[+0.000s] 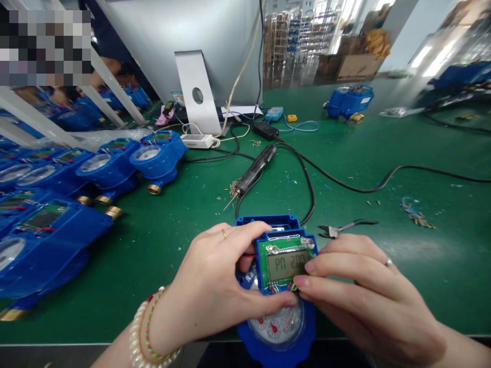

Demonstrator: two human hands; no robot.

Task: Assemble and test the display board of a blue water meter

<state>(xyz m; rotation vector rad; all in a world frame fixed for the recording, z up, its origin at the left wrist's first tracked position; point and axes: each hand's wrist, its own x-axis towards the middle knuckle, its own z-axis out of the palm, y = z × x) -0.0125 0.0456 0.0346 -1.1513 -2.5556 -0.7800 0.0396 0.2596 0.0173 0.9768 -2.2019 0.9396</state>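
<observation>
A blue water meter (pixel 276 352) with a round dial stands at the front edge of the table. Above its dial sits a blue display housing (pixel 261 271) with a green circuit board and a lit LCD (pixel 287 266). My left hand (pixel 210 281) is wrapped round the housing's left side, thumb along its lower edge, where coloured wires show. My right hand (pixel 360 286) is at the right side, its fingertips against the LCD's right edge and the wires below. Part of the right thumb is hidden. A black electric screwdriver (pixel 256 169) lies beyond the meter, and cutting pliers (pixel 345 226) lie beyond my right hand.
Several blue water meters (pixel 161 153) line the left side. A monitor (pixel 195 87) stands at the back. Another blue meter (pixel 349 102) sits at the far right. Small screws (pixel 235 187), wire scraps (pixel 418 213) and a black cable (pixel 356 189) lie on the green tabletop (pixel 199 209).
</observation>
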